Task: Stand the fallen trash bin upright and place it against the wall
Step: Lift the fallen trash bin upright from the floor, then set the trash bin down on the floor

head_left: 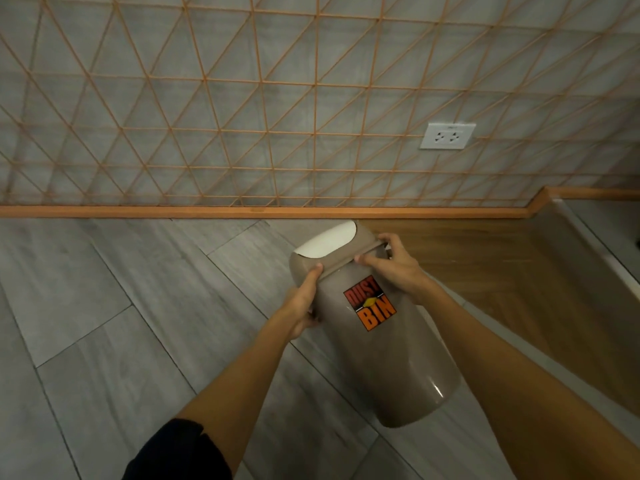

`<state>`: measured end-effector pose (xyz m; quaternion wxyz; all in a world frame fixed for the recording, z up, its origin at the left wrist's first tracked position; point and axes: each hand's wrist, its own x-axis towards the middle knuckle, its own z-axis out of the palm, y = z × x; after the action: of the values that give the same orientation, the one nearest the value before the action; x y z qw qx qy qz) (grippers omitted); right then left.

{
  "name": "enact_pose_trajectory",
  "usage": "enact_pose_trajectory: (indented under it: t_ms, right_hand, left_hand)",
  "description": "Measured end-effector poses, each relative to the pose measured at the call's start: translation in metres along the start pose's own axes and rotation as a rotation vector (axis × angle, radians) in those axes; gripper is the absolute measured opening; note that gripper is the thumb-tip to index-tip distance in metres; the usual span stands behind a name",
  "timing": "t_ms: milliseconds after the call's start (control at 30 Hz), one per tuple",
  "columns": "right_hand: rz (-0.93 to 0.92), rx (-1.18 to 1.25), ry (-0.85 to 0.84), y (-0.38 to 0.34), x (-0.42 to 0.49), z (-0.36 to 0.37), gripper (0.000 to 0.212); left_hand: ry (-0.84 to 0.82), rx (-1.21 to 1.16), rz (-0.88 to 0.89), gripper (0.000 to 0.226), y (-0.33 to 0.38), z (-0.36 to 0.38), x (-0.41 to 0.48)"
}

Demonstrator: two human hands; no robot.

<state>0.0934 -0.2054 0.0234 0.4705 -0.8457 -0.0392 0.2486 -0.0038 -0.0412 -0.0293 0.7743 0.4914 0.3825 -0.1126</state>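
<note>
Both hands were on the bin [381, 348], gripping it near the lid end. Left hand [304, 306] wrapped the left side, thumb pressed on the rim band. Right hand [398, 268] clamped the right side of the rim, thumb on top, fingers curled behind. I saw the bin tilted, lid [329, 242] pointing toward the wall [242, 98], base toward me, over the grey floor [104, 306]. Couldn't tell if the base touched the floor. Lid end sat near the orange skirting [207, 212], not touching. Outlet [447, 135] on the wall, upper right.
</note>
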Motion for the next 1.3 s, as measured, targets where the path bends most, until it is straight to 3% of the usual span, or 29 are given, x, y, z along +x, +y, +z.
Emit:
enact_pose_trajectory:
  t_ms: [67, 333, 533, 667, 833, 1067, 1300]
  right_hand:
    - [-0.035, 0.059, 0.024, -0.007, -0.009, -0.005, 0.066]
    - [-0.028, 0.228, 0.246, -0.043, -0.047, -0.019, 0.05]
    - [0.001, 0.38, 0.336, -0.039, -0.074, -0.013, 0.038]
    - [0.022, 0.617, 0.302, -0.023, -0.088, -0.003, 0.034]
    - [0.056, 0.812, 0.319, -0.006, -0.1, 0.011, 0.035]
    - [0.03, 0.842, 0.36, 0.015, -0.12, 0.031, 0.032]
    - [-0.049, 0.8, 0.341, 0.029, -0.129, 0.043, 0.032]
  left_hand:
    - [0.023, 0.032, 0.065, 0.077, 0.011, 0.002, -0.005]
    - [-0.018, 0.264, 0.39, 0.066, 0.057, 0.004, -0.046]
    - [-0.094, 0.442, 0.606, 0.077, 0.058, -0.005, -0.063]
    - [-0.135, 0.538, 0.623, 0.101, 0.054, -0.013, -0.075]
    - [-0.185, 0.584, 0.625, 0.104, 0.044, -0.019, -0.086]
    - [-0.214, 0.652, 0.587, 0.112, 0.03, -0.035, -0.092]
    - [-0.229, 0.638, 0.586, 0.1, 0.013, -0.046, -0.097]
